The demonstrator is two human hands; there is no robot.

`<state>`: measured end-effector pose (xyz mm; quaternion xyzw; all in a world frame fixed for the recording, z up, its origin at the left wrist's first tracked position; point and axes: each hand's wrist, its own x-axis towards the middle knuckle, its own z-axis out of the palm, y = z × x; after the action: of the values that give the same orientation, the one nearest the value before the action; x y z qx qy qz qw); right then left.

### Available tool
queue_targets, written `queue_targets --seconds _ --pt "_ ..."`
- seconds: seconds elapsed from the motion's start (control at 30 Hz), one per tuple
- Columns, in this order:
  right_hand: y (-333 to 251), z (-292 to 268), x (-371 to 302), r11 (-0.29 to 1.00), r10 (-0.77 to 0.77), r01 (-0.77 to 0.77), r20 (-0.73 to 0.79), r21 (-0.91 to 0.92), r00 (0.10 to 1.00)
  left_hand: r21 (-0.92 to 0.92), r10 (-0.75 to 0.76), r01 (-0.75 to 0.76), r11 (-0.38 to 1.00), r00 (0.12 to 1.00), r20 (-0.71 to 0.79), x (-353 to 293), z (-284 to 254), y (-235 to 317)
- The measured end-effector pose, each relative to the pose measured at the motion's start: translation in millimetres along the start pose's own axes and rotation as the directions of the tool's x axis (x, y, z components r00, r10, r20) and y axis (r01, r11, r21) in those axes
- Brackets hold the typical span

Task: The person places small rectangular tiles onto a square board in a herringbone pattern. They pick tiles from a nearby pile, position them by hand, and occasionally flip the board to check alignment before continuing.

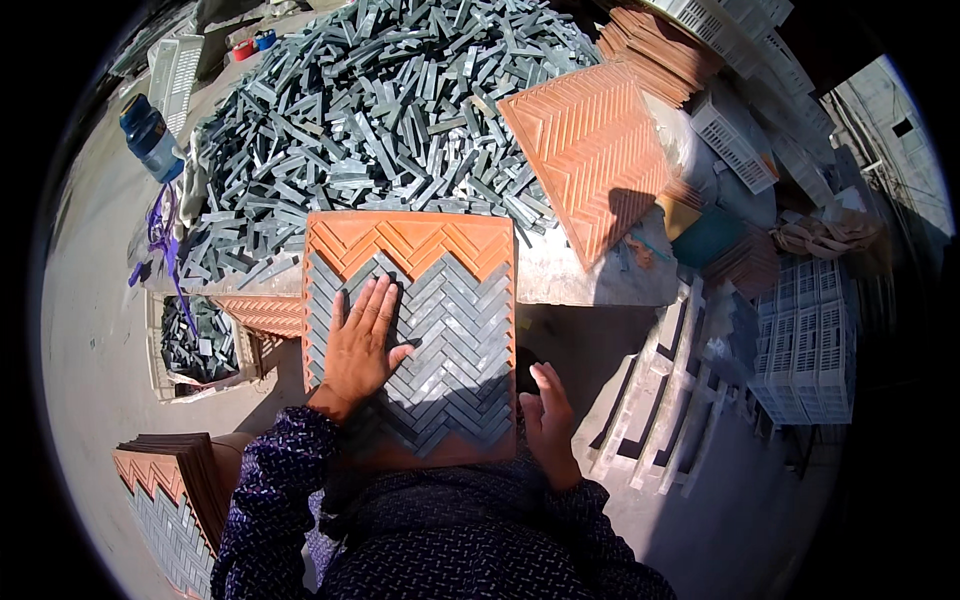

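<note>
An orange herringbone mould tray (480, 230) leans between my body and the table edge. Grey stone strips (450, 340) fill most of its grooves in a zigzag pattern; the grooves along its far end are bare. My left hand (362, 335) lies flat on the strips at the left, fingers stretched out. Just off the tray's right edge is my right hand (549, 420), its fingers raised and apart with nothing visible in them. Beyond the tray, a large heap of loose grey stone strips (390, 120) covers much of the table.
Another mould tray (590, 150) rests at the heap's right, near a stack of trays (660, 50). Filled trays (175, 490) stand at lower left. A crate of strips (200, 345), bottle (150, 138), wooden pallet (660, 400) and white plastic crates (805, 340) are around.
</note>
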<state>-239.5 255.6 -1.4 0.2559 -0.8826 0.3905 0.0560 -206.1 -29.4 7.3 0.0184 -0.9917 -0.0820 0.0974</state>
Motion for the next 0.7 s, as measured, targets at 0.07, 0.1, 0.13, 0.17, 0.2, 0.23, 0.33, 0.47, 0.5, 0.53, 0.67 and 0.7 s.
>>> queue_targets --seconds 0.07,0.1,0.13,0.17,0.2,0.23,0.33,0.47,0.5,0.53,0.67,0.7 --pt "5.8 -1.6 -2.3 0.996 0.08 -0.08 -0.005 0.034 0.997 -0.024 0.011 -0.011 1.0 1.0 0.003 1.5 2.3 1.3" --pt "8.3 1.7 -3.0 0.995 0.077 -0.075 -0.027 0.066 0.997 -0.006 0.009 -0.009 1.0 1.0 0.017 2.1 0.9 1.6" --pt "9.6 3.7 -3.9 0.984 0.128 -0.127 -0.005 0.127 0.992 0.013 0.005 -0.006 1.0 0.999 0.032 2.5 0.0 1.9" --pt "10.0 5.3 -4.3 0.966 0.177 -0.177 0.02 0.189 0.984 0.011 0.011 -0.011 1.0 0.999 0.037 2.2 -0.5 2.4" --pt "10.0 7.5 -3.4 0.943 0.219 -0.223 0.045 0.248 0.975 0.018 0.009 -0.01 1.0 0.999 0.046 2.6 -0.9 2.7" --pt "11.3 11.4 -3.2 0.933 0.216 -0.218 0.038 0.287 0.976 0.027 0.006 -0.007 1.0 0.998 0.054 3.0 -1.1 3.3" --pt "15.5 18.0 -7.4 0.779 0.394 -0.471 0.261 0.414 0.881 0.066 -0.014 0.011 0.998 0.999 0.051 1.4 3.0 5.9" --pt "19.6 23.5 -9.4 0.49 0.468 -0.603 0.394 0.63 0.791 0.077 -0.028 0.027 0.997 1.0 0.007 -0.2 13.3 18.1" --pt "23.7 24.4 -10.0 0.421 0.457 -0.609 0.423 0.672 0.782 0.073 -0.025 0.024 0.997 1.0 0.016 0.4 13.5 25.4" --pt "27.2 25.4 -10.5 0.349 0.444 -0.613 0.451 0.708 0.774 0.069 -0.022 0.02 0.997 0.999 0.024 0.9 13.7 32.6" --pt "22.4 27.7 -5.3 0.698 0.294 -0.495 0.423 0.518 0.857 0.036 0.024 -0.027 0.999 0.996 0.089 -5.4 15.4 56.4" --pt "7.5 14.5 1.3 0.806 0.298 -0.463 0.422 0.37 0.856 0.033 0.033 -0.036 0.999 0.995 0.091 -8.6 16.7 60.2"
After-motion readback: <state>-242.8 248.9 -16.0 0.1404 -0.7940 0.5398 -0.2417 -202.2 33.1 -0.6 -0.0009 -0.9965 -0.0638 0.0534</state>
